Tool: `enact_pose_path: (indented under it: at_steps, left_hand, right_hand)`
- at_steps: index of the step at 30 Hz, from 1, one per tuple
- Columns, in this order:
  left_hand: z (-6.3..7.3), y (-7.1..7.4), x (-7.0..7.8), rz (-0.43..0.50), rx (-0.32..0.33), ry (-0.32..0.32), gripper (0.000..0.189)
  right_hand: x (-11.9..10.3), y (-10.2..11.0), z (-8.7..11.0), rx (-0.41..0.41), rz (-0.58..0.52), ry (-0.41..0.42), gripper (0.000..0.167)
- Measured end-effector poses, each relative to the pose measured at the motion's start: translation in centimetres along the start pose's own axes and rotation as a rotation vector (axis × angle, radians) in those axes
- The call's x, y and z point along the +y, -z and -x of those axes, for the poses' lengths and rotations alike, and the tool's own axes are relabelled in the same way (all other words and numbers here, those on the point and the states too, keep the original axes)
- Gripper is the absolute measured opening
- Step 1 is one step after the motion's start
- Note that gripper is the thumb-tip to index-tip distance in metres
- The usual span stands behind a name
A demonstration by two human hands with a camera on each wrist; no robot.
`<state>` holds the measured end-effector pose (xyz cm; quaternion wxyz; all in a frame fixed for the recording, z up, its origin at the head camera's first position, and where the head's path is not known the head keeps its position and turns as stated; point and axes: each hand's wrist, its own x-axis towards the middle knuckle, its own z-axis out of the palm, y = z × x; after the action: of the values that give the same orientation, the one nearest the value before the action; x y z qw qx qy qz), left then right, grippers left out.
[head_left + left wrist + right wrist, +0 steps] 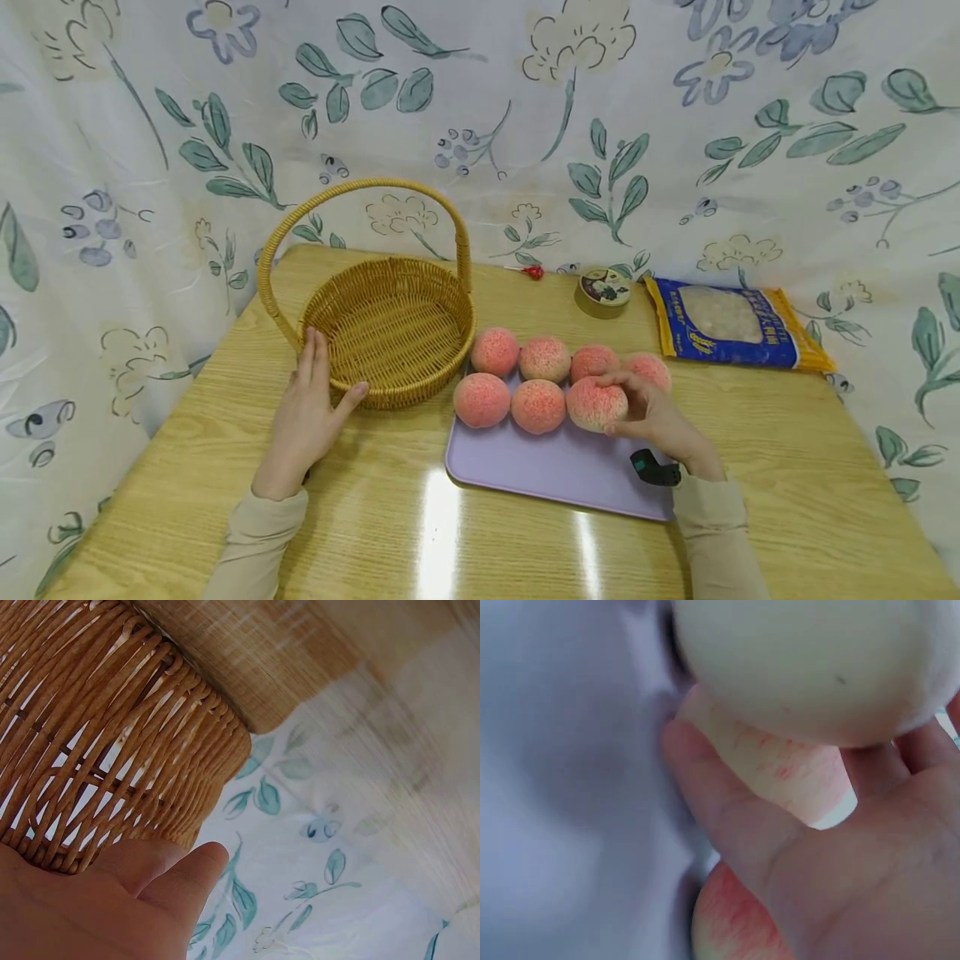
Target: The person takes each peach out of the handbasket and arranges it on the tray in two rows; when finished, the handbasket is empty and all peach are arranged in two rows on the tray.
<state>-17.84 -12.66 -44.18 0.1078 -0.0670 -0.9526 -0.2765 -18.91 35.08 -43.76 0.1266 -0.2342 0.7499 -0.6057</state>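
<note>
My left hand (303,408) rests at the near left side of a round wicker basket (382,398), its fingers straight along the rim and its thumb spread out. In the left wrist view that hand (142,900) lies against the woven wall (97,742). My right hand (656,417) grips a pink and cream peach (595,404) over a lilac tray (540,467). Close up, the pale side of this peach (802,667) looms above the thumb and palm of the hand (855,855). Several other peaches (538,406) sit in two rows on the tray.
The basket's tall handle (367,183) arches over it. Farther back lie a round tin (602,292), a blue and yellow food packet (738,325) and a small red object (533,272). A floral curtain (510,125) hangs behind the wooden table (360,517).
</note>
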Motion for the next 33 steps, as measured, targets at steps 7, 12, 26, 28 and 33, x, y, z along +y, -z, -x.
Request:
enact_pose_path:
  at_steps: [7,12,26,28,33]
  left_hand:
    - [0.4,0.7,-0.3,-0.012,0.012,0.032,0.094]
    - [0.8,0.9,-0.5,-0.040,0.021,0.037,0.093]
    - [0.5,-1.9,1.4,-0.070,-0.016,-0.031,0.092]
    - [-0.2,-1.6,1.6,-0.092,-0.020,-0.054,0.092]
    - [-1.9,-1.6,2.2,-0.121,-0.060,-0.092,0.094]
  right_hand:
    - [0.6,-0.8,-0.8,-0.019,0.142,-0.035,0.052]
    - [0.7,-1.6,-1.2,0.018,0.170,-0.022,0.050]
    - [4.0,-1.4,5.1,0.057,-0.088,0.076,0.059]
    - [4.9,-1.6,5.7,0.005,-0.248,0.101,0.060]
    - [6.0,-1.7,6.6,0.044,-0.335,0.124,0.059]
